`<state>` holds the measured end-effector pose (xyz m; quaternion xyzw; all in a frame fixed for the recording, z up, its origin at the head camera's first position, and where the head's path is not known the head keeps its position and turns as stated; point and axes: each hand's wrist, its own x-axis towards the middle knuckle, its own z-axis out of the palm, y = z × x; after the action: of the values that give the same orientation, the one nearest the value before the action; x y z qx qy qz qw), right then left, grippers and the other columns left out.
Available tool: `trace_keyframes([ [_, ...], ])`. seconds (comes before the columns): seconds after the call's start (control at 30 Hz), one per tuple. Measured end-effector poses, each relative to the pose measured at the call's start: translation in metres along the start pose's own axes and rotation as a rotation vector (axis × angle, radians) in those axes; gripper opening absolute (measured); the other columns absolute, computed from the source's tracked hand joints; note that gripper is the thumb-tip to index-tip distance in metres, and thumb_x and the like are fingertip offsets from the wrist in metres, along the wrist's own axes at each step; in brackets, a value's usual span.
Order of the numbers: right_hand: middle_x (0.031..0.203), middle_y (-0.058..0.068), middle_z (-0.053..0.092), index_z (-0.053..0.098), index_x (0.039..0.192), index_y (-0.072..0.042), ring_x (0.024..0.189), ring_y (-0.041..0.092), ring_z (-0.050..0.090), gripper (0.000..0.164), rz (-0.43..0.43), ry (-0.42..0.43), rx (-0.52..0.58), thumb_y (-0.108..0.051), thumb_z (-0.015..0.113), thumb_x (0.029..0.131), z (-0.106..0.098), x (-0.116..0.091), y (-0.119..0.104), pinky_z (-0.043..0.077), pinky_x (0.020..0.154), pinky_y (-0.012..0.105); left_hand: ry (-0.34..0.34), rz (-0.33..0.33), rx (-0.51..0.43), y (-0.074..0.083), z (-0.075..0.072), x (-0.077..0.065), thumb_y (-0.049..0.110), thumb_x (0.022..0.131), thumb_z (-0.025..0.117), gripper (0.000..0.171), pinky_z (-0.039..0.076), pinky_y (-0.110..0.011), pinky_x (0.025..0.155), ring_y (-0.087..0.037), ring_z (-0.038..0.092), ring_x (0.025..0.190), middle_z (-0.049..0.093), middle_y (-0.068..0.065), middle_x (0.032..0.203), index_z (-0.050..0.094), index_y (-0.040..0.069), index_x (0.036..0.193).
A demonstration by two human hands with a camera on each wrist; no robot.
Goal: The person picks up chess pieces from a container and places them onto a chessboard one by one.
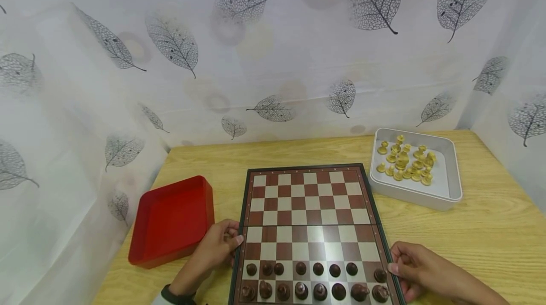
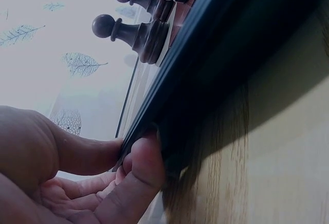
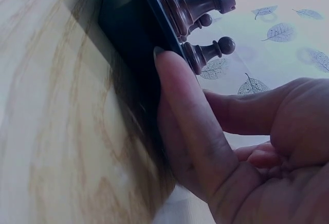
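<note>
A chessboard (image 1: 298, 233) lies between my two hands, dark brown chess pieces standing in two rows at its near end. My left hand (image 1: 218, 244) grips the board's left edge, thumb on top and fingers beneath the rim. On the opposite edge, my right hand (image 1: 415, 267) pinches the rim the same way. The left wrist view shows a dark pawn (image 2: 141, 40) near the gripped edge. A dark rook (image 3: 193, 11) and a pawn (image 3: 201, 55) stand by the edge in the right wrist view. Whether the board is raised off the table, I cannot tell.
A red tray (image 1: 175, 217) sits left of the board, close to my left forearm. At the back right, a white tray (image 1: 439, 191) holds several gold chess pieces (image 1: 404, 155). Leaf-patterned sheeting (image 1: 290, 58) surrounds the wooden table (image 1: 482, 219).
</note>
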<state>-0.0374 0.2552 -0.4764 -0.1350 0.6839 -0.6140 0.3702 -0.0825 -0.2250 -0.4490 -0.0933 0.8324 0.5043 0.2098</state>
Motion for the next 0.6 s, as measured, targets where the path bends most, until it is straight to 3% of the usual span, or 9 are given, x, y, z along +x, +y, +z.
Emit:
trace_keyframes([
  [0.6, 0.079, 0.005, 0.066, 0.051, 0.107, 0.004, 0.067, 0.010, 0.070, 0.018, 0.001, -0.006, 0.007, -0.014, 0.053, 0.108, -0.0006, 0.0013, 0.0023, 0.064, 0.059, 0.027, 0.001, 0.032, 0.004, -0.0033, 0.0004, -0.0011, 0.001, 0.098, 0.067, 0.036, 0.061, -0.038, 0.056, -0.020, 0.063, 0.072, 0.063, -0.014, 0.101, 0.057, -0.010, 0.130],
])
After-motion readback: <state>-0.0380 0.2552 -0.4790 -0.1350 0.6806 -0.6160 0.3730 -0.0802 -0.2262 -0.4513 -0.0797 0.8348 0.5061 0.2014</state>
